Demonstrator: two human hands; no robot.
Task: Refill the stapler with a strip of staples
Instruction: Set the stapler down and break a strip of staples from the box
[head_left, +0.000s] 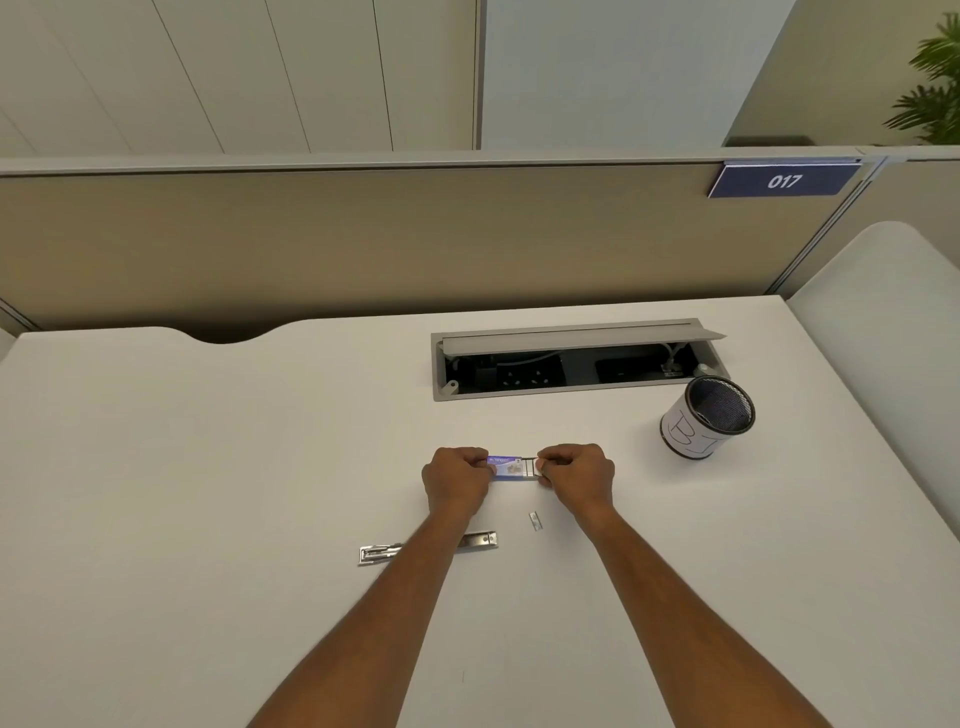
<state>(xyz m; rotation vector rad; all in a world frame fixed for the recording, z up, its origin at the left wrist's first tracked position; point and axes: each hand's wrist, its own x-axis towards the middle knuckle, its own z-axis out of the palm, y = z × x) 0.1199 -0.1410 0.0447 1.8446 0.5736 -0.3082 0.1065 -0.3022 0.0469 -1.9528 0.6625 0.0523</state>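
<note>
A small blue and white staple box (505, 466) sits between my two hands over the white desk (208, 467). My left hand (454, 478) grips the box's sleeve at its left end. My right hand (576, 475) pinches the inner tray (530, 467), which sticks out to the right. A short strip of staples (535, 521) lies on the desk just below my right hand. The metal stapler (382, 552) lies opened flat nearer to me, partly hidden under my left forearm.
A mesh pen cup (709, 418) wrapped in white paper stands at the right. An open cable tray (571, 364) with sockets is set into the desk behind my hands. A beige partition (363, 234) closes off the back edge.
</note>
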